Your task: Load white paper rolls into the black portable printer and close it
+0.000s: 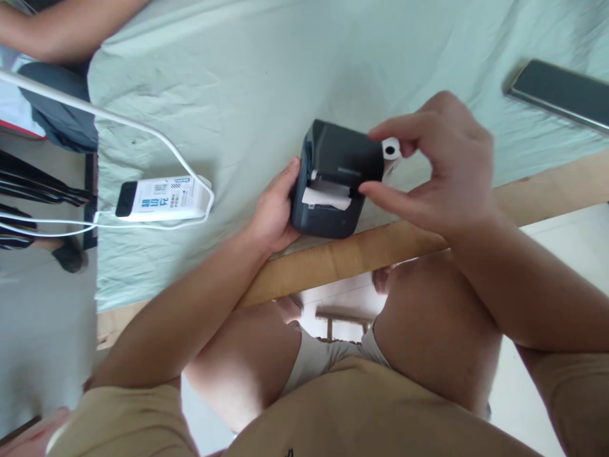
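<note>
A small black label printer (333, 158) is held near the table's front edge. My left hand (276, 209) grips its left side, fingers partly hidden beneath. From the printer's slot a white paper strip (328, 195) sticks out. My right hand (438, 158) pinches the printer's dark lid (354, 149) at its right side, with the index finger on the far corner and the thumb on the near corner. Between these fingers shows a small white paper roll (391, 150) with a dark core; whether it sits in the printer or in the hand I cannot tell.
A white power bank (164, 198) with a white cable (157, 130) lies to the left on the pale green cloth (228, 95). A dark phone (561, 92) is at the right. Another person's arm (61, 28) rests at upper left. A wooden table edge (333, 260) runs in front.
</note>
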### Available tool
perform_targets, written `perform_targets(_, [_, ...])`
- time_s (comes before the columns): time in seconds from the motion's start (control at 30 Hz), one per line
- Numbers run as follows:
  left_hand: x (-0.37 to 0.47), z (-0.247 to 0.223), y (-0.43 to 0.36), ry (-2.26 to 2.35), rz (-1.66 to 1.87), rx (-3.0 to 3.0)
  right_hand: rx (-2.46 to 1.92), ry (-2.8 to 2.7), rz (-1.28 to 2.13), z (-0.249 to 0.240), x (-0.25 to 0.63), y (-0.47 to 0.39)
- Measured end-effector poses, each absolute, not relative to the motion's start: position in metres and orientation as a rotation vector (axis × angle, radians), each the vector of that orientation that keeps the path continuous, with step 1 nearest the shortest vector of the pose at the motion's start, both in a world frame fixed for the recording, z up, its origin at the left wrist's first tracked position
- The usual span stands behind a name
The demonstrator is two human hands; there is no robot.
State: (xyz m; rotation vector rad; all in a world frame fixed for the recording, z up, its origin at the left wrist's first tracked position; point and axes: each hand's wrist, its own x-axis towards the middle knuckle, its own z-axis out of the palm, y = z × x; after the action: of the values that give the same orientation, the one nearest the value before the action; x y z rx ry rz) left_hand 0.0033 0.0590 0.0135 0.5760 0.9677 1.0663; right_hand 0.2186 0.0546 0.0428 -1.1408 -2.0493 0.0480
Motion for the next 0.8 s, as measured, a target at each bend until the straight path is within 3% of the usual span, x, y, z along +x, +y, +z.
perform_targets(0.33, [0.005,0.016,0.059,0.98,1.044,0.55,-1.061,-1.715,0.24,0.047,0.215,0.049])
perform_targets(0.57, [0.005,0.013,0.058,0.964,1.069,0.589,-1.267,-2.006,0.034,0.049,0.201,0.05])
perform_targets(0.8, [0.005,0.015,0.057,1.0,0.999,0.638,-1.513,-2.295,0.061,0.047,0.19,0.059])
